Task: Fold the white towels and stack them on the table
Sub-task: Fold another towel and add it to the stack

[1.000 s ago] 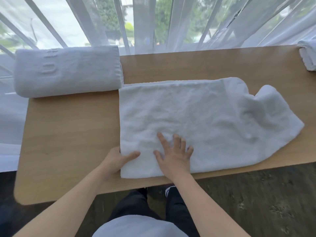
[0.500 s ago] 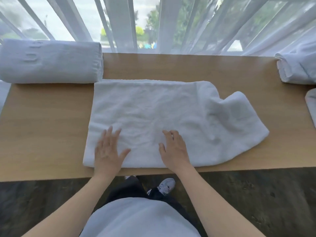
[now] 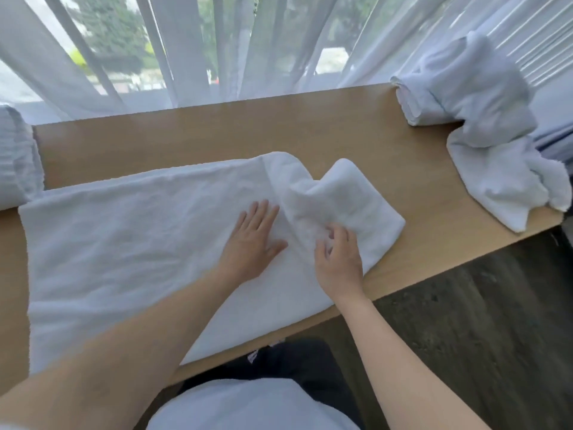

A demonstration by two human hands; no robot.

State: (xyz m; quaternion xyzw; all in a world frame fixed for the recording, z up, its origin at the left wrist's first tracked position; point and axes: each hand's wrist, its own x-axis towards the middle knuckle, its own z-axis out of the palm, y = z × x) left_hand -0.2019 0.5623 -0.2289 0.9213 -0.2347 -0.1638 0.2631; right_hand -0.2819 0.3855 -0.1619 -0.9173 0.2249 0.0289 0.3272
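the towel is spread across the table, its rumpled end bunched toward the pile. it is pressed flat by the left hand, fingers straight; a fold is pinched by the right hand. if that fold is pulled unevenly, the flat part could be dragged askew or off the near edge.

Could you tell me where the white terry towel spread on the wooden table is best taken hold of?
Probably at the rumpled right end of the white terry towel, coming from the right. That end is bunched and raised, so fingers can close round it; the right hand already curls there while the left hand presses flat.
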